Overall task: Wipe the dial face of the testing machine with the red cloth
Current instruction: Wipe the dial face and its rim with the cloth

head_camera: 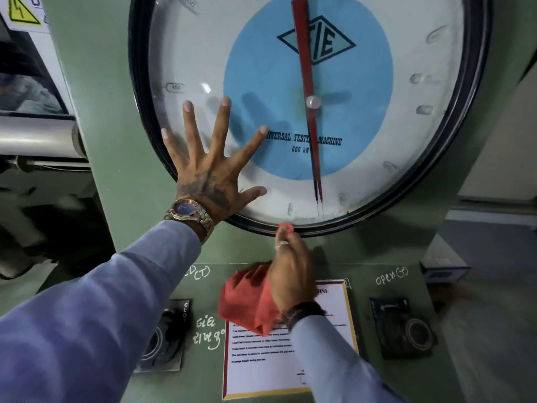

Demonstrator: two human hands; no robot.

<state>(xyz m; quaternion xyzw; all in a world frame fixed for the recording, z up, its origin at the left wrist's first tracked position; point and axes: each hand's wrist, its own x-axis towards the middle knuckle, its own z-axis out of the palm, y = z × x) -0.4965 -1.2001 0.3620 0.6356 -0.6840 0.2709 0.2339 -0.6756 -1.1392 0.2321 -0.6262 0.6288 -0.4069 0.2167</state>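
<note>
A large round dial face with a blue centre disc, a red pointer and a black rim fills the upper half of the green testing machine. My left hand lies flat on the glass at the dial's lower left, fingers spread wide, holding nothing. My right hand is just below the dial's bottom rim, fingers closed on the red cloth. A small tip of the cloth sticks out above the fingers at the rim, and the rest hangs down left of the wrist.
Below the dial, a white instruction sheet with a yellow and red border is stuck on the green panel. A black valve knob sits to its left and another to its right, with chalk writing near both. Grey machinery stands at far left.
</note>
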